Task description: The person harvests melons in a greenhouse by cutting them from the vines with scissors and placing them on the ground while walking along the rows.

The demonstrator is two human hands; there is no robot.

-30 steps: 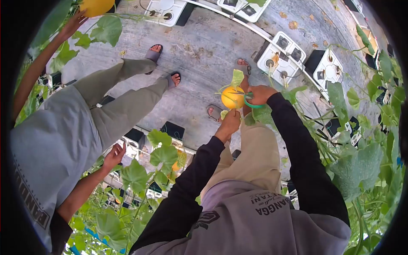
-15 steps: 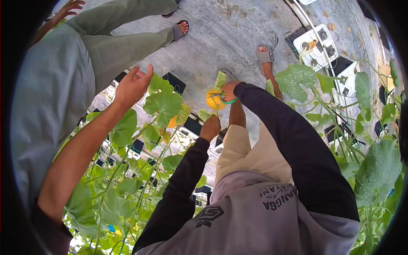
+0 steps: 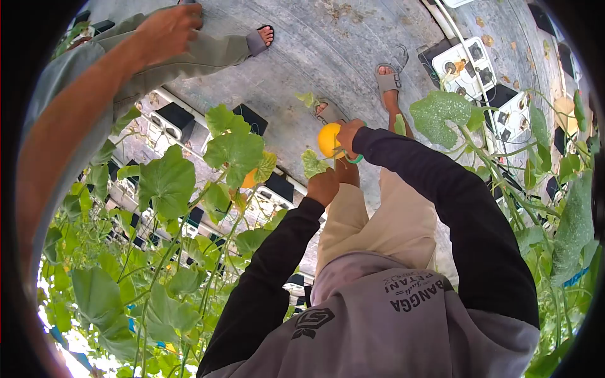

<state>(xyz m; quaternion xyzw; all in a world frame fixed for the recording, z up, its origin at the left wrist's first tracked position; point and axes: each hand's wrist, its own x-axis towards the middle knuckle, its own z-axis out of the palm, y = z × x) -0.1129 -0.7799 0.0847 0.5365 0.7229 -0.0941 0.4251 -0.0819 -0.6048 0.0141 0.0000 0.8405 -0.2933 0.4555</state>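
Yellow round fruit, one, smooth-skinned, raised above the grey sheet floor, in front of the wearer's shin. Right hand, one, clamped on green-handled scissors, fingers against the fruit's side; how the blades stand, I cannot tell. Left hand, one, closed in a fist just below the fruit, apparently on a thin green stem, its grip partly hidden from me; a pale green lobed leaf beside its fingers. Black long sleeves, two, on a grey printed shirt; beige trousers; grey strapped sandals, one pair. To the wearer's right: white planter tray, round-holed, on the floor; broad green leaf, white-speckled. To the left: black square box; second yellow fruit, half covered by vine leaves. Beyond these, a co-worker's bare hand, fingers curled, contents unclear, well apart from the fruit, above olive-grey trousers.
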